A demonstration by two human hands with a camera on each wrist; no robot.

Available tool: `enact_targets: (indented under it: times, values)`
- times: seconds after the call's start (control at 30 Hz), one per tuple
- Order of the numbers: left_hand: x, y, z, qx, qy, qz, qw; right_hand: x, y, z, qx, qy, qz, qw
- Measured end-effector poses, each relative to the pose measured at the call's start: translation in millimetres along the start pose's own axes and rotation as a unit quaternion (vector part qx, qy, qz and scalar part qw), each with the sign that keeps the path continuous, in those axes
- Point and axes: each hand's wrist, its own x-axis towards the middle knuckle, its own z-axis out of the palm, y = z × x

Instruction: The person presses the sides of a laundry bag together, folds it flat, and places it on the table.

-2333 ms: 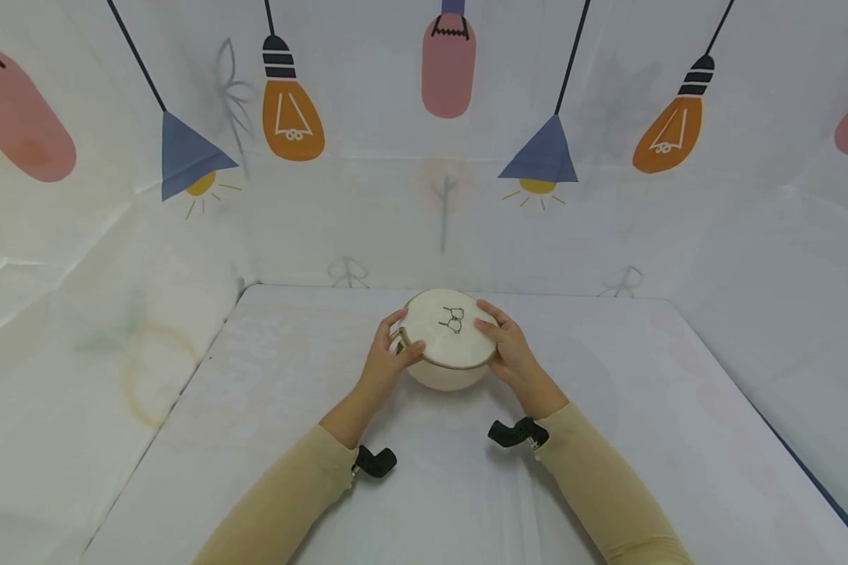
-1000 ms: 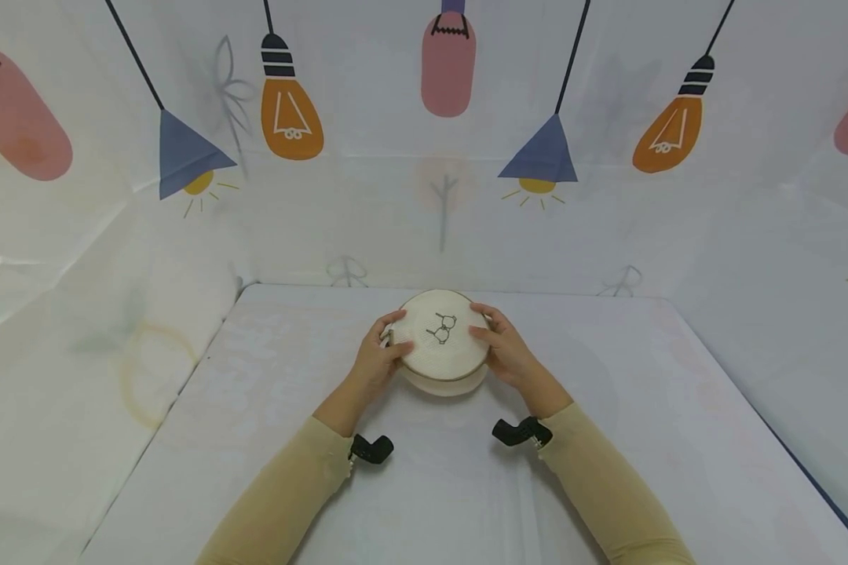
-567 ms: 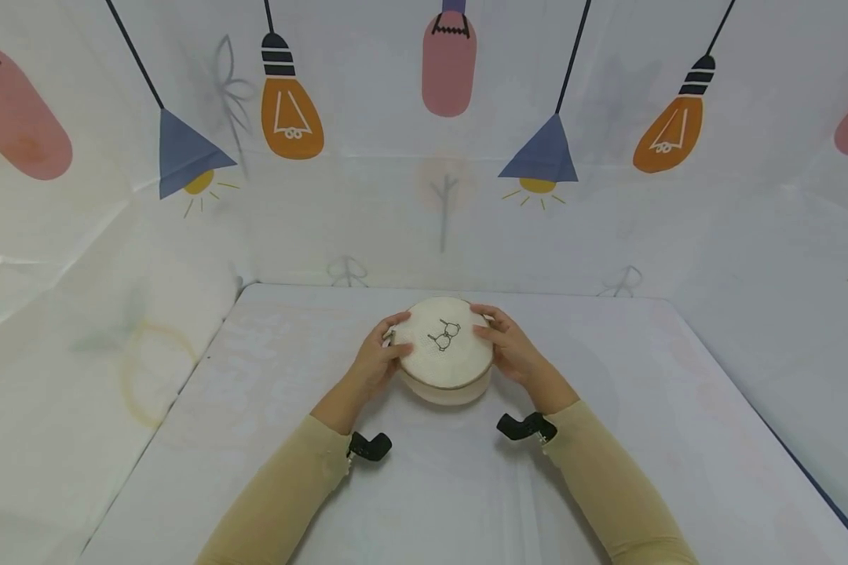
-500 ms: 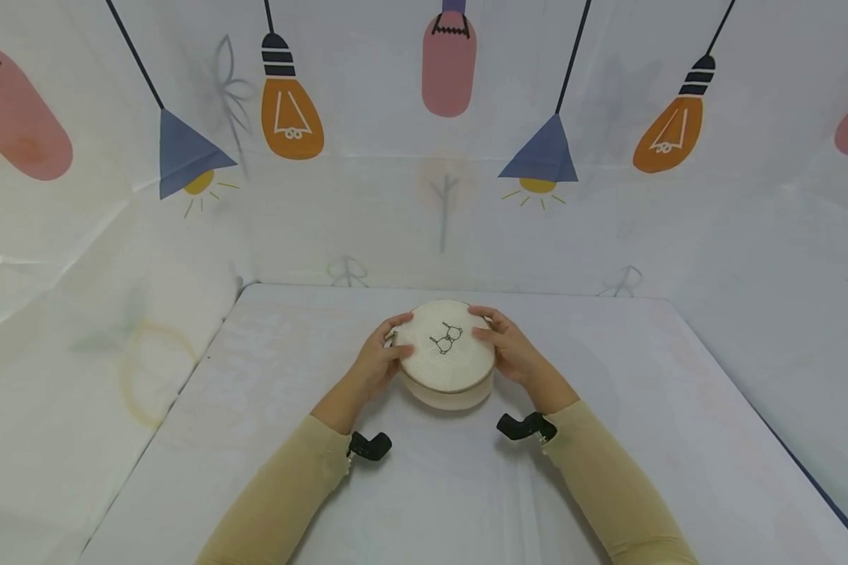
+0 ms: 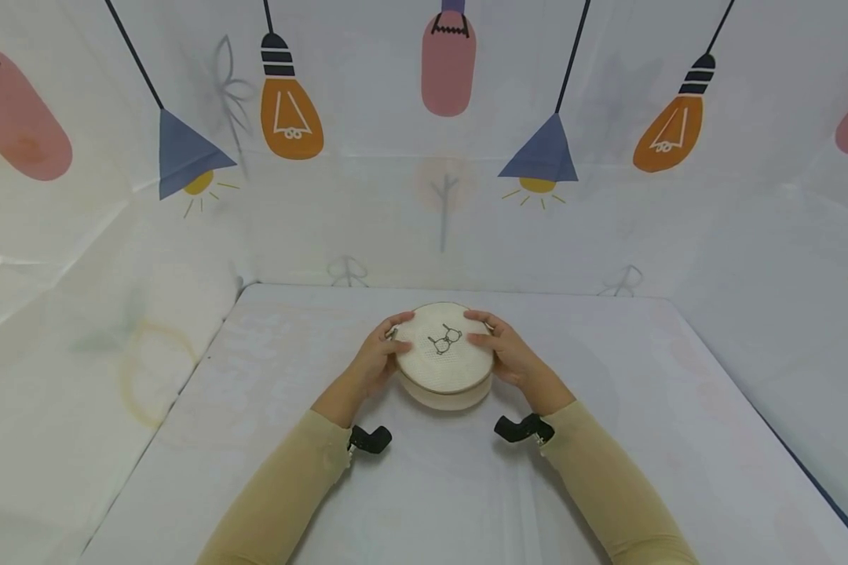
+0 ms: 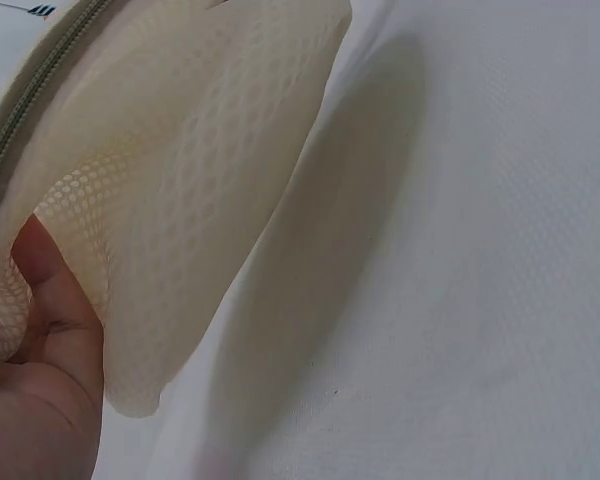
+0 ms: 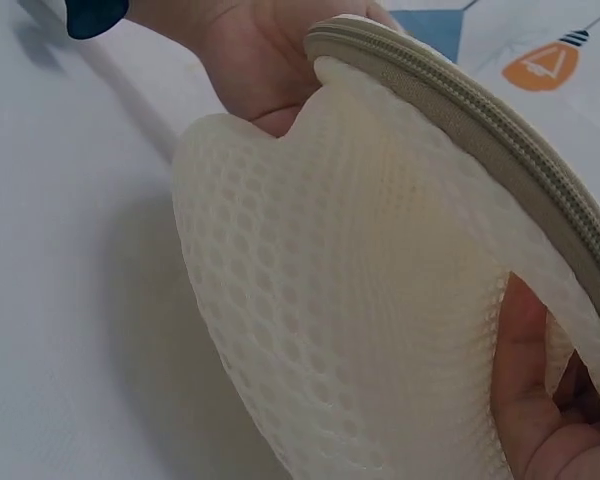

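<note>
A round cream mesh laundry bag (image 5: 444, 369) with a small dark line print on its flat top sits between both hands in the head view. A beige zipper (image 7: 500, 125) runs round its rim. My left hand (image 5: 376, 355) grips its left edge, thumb on top and fingers underneath. My right hand (image 5: 514, 355) grips the opposite edge, with fingertips on the top face. Both wrist views show the soft mesh wall (image 6: 210, 190) folding in around the fingers, with a shadow on the table below. Whether the bag's underside touches the table cannot be told.
A white-covered table (image 5: 438, 502) spreads out around the hands. Behind it hangs a white sheet (image 5: 381, 212) printed with lamps and bulbs. Each wrist carries a black camera mount (image 5: 371, 439) close above the table.
Both hands have brought the bag slightly nearer to me and a little left. Its top has shifted in tilt and its print has turned slightly. Both grips stay on the edges.
</note>
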Motion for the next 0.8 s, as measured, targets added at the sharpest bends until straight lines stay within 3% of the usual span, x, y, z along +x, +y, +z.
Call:
enact_targets:
  times: [0.4,0.6,0.8]
  values:
    - [-4.9,-3.2,0.4,-0.001,0.009,0.052,0.9986,-0.3,2,5,0.04,0.02,-0.02,0.9988]
    - [-7.9,-4.4,2.3,0.069,0.006,0.091,0.9934,0.8,1,4,0.068,0.034,-0.035,0.9965]
    - [-11.6,-6.1,5.4,0.151,-0.001,0.13,0.9798,0.8,-1,5,0.079,0.039,-0.037,0.9954]
